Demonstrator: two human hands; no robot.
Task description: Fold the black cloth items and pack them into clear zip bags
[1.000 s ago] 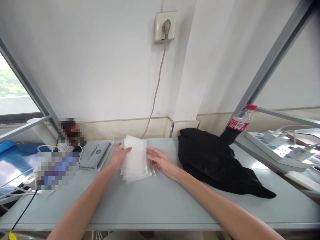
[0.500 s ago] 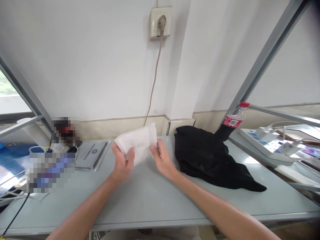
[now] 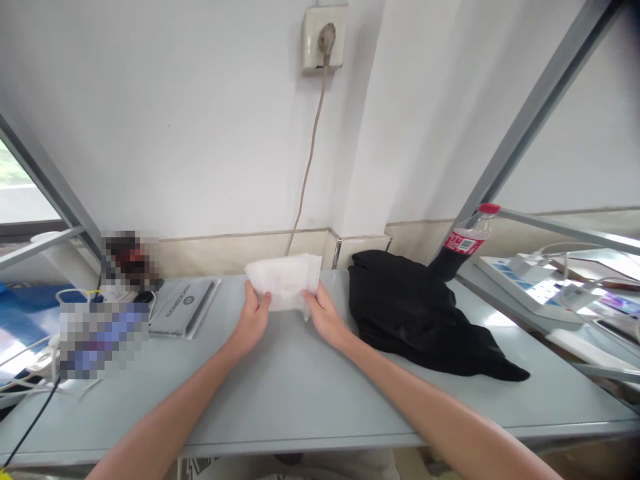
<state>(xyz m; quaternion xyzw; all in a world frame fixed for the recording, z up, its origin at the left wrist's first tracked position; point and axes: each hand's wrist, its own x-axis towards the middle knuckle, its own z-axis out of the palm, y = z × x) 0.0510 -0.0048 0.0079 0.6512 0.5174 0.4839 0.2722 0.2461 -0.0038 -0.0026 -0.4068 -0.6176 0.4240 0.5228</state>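
Note:
A thin, whitish, folded sheet-like packet (image 3: 285, 280) is held up over the grey table (image 3: 300, 393), near its back edge. Whether it is cloth, paper or a soft bag I cannot tell. My left hand (image 3: 254, 319) grips its left side, thumb on the near face and fingers behind. On the right side, my right hand (image 3: 324, 315) pinches it in the same way. A small corner hangs down by the right thumb. To the right of my right hand lies a crumpled black cloth (image 3: 415, 313).
A cola bottle (image 3: 463, 243) with a red cap leans behind the black cloth. At left lies a grey packet (image 3: 183, 308) in clear plastic, beside white cables (image 3: 45, 380). A power strip (image 3: 530, 287) with chargers is at right. A cord (image 3: 313, 147) hangs from the wall socket (image 3: 324, 40).
The whitish packet has gone from tilted to nearly level and shifted slightly right. My left hand has moved right with it; both hands keep their hold.

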